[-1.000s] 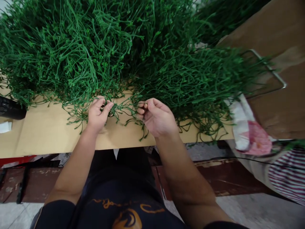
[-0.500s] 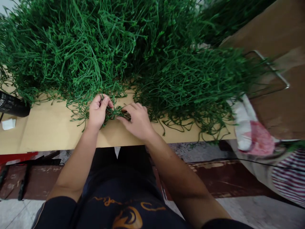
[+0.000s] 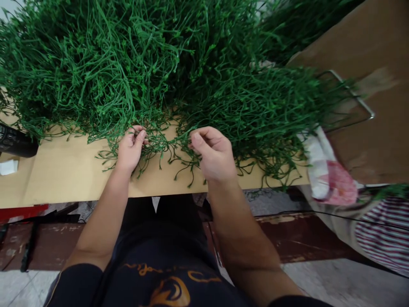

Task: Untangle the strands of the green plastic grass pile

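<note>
My left hand [image 3: 131, 147] is closed on thin green plastic plant stems [image 3: 156, 144] at the front of the table, with its thumb on top. To the right, my right hand [image 3: 214, 152] is pinched round the ends of green stems, its thumb against the bent fingers. Tangled stems stretch between both hands above the tan tabletop [image 3: 70, 170]. Behind the left hand rises a big heap of the same green artificial greenery [image 3: 111, 68]. A second, lower pile [image 3: 262, 106] lies just beyond and right of my right hand.
At the left edge a black cylinder [image 3: 17, 141] lies beside a small white paper piece [image 3: 9, 167]. On the right stand a brown cardboard box [image 3: 377, 136] with a bent metal rod [image 3: 362, 104] before it, and a white and red bag [image 3: 338, 183]. A striped cloth [image 3: 383, 234] hangs lower right.
My right hand has moved right, away from my left, drawing stems out between them. Its fingers have turned into a pinch. My left hand has stayed nearly in place.
</note>
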Tool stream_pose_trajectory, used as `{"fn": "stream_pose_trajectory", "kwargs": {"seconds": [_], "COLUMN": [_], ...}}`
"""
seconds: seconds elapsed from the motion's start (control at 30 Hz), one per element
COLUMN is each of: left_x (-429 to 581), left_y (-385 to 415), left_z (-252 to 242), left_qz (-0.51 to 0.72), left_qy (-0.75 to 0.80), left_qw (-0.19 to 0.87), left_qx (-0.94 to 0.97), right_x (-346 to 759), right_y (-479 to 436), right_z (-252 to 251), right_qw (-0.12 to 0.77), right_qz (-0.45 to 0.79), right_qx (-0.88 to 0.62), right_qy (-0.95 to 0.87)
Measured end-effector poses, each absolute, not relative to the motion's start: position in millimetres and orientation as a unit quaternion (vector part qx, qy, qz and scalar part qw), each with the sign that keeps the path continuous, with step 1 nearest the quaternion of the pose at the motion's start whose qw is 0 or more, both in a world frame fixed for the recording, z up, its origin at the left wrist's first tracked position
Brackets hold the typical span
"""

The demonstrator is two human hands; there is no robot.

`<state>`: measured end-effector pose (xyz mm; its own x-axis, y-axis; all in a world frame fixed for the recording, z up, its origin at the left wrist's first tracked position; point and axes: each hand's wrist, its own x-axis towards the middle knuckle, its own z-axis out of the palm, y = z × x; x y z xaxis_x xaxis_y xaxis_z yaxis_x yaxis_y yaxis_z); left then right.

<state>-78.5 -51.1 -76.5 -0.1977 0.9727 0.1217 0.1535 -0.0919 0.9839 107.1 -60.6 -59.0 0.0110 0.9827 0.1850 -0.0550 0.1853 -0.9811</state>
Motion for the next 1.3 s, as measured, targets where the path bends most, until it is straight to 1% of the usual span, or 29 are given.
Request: {"fn": "stream_pose_trajectory", "kwargs": {"seconds": [0.1, 0.17, 0.23, 0.3, 0.43, 0.5, 0.57, 0.73, 0.8, 0.87, 0.93, 0.97, 1.03, 1.13, 1.2, 1.3], "left_x": [-79, -79, -80, -83, -94, -100, -105, -105, -101, -97, -94, -94, -94, -99, -104, -110], "left_y": [-57, -61, -64, -65, -62, -60, -60, -59, -60, -62, -64, -65, -65, -61, -58, -55], "left_z": [-74, -71, -69, -68, -70, -70, -70, -67, -66, -67, -69, -70, -71, -73, -74, -75], "left_qz": [0.445, 0.374, 0.339, 0.331, 0.354, 0.380, 0.410, 0.471, 0.473, 0.465, 0.463, 0.467, 0.479, 0.501, 0.530, 0.565], "left_qy": [0.528, 0.501, 0.491, 0.501, 0.567, 0.585, 0.582, 0.542, 0.525, 0.515, 0.518, 0.522, 0.531, 0.541, 0.562, 0.588], "left_qw": [0.414, 0.417, 0.396, 0.360, 0.301, 0.297, 0.308, 0.362, 0.392, 0.426, 0.448, 0.447, 0.430, 0.404, 0.375, 0.322], "left_qx": [0.593, 0.659, 0.698, 0.714, 0.680, 0.652, 0.631, 0.594, 0.588, 0.580, 0.563, 0.556, 0.551, 0.542, 0.513, 0.482], "right_x": [107, 106, 106, 108, 117, 123, 128, 119, 104, 85, 70, 65, 61, 67, 76, 88], "right_y": [-59, -58, -58, -59, -61, -60, -58, -56, -60, -65, -67, -67, -64, -58, -55, -51], "right_z": [-61, -60, -58, -54, -47, -47, -48, -62, -68, -70, -68, -66, -62, -60, -61, -61], "right_qw": [0.573, 0.573, 0.572, 0.554, 0.497, 0.479, 0.480, 0.533, 0.513, 0.470, 0.443, 0.447, 0.483, 0.533, 0.551, 0.569], "right_qz": [0.466, 0.462, 0.451, 0.442, 0.416, 0.407, 0.418, 0.504, 0.558, 0.613, 0.643, 0.646, 0.633, 0.585, 0.559, 0.554], "right_qx": [-0.445, -0.451, -0.457, -0.464, -0.468, -0.466, -0.460, -0.415, -0.402, -0.386, -0.365, -0.355, -0.345, -0.370, -0.395, -0.398], "right_qy": [-0.506, -0.504, -0.510, -0.532, -0.601, -0.623, -0.620, -0.538, -0.514, -0.504, -0.507, -0.506, -0.498, -0.487, -0.478, -0.459]}}
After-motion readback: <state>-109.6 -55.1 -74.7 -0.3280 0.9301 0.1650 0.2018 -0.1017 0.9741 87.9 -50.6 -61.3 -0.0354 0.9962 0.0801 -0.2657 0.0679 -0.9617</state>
